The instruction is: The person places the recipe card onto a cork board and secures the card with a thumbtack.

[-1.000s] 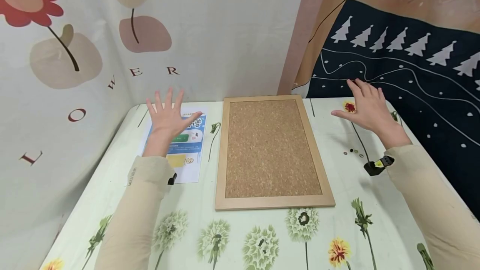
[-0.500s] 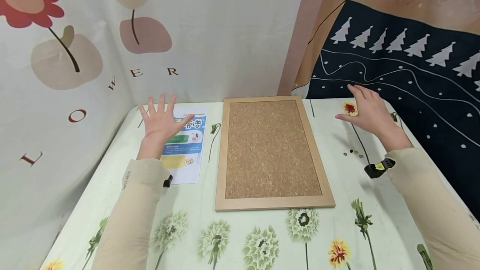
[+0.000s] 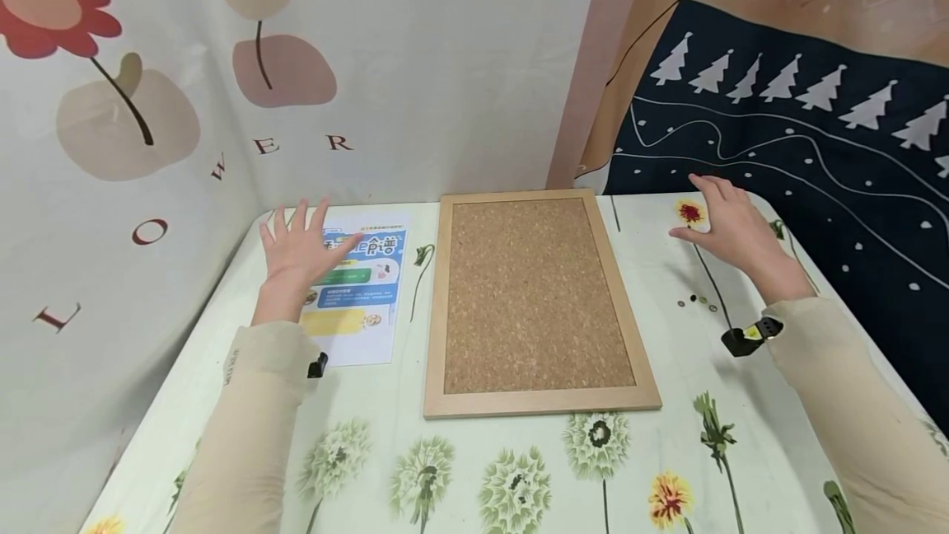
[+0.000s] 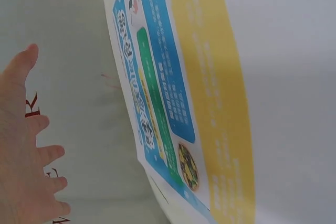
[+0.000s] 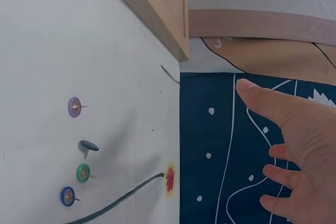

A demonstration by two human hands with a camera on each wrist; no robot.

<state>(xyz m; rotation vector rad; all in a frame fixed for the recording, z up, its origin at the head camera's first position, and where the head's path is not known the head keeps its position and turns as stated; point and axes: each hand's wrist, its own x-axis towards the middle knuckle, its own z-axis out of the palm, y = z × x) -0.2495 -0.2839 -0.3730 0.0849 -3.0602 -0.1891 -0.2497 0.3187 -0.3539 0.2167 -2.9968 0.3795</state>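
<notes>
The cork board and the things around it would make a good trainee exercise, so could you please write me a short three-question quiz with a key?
1. How many thumbtacks lie on the table?
2. True or false: the printed sheet lies apart from the cork board.
3. What does the left hand hold: (a) the printed sheet, (b) the cork board, (c) nothing?

Key: 1. Four. 2. True. 3. (c), its fingers are spread and empty.
</notes>
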